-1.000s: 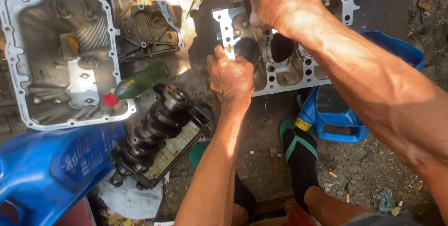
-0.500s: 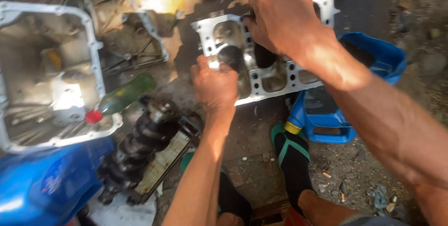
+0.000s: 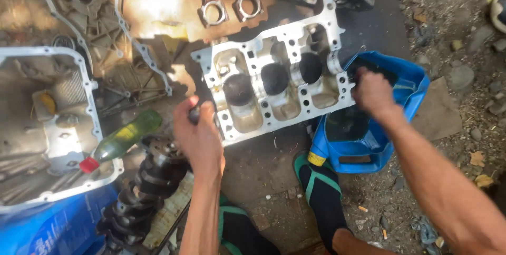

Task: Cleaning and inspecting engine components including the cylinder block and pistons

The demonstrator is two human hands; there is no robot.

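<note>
Engine block (image 3: 279, 84): lay between both hands. Left hand (image 3: 199, 136) fingers pinched a small dark part, mostly hidden; right hand (image 3: 373, 92) fingers curled at block's edge, grip unclear.

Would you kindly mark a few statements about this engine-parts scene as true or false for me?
1. The right hand is at the cut-open blue container. True.
2. The green bottle has a blue cap. False: its cap is red.
3. The left hand is by the near corner of the aluminium engine casting. True.
4. The dark crankshaft lies inside the casting. False: it lies on the ground beside it.
</note>
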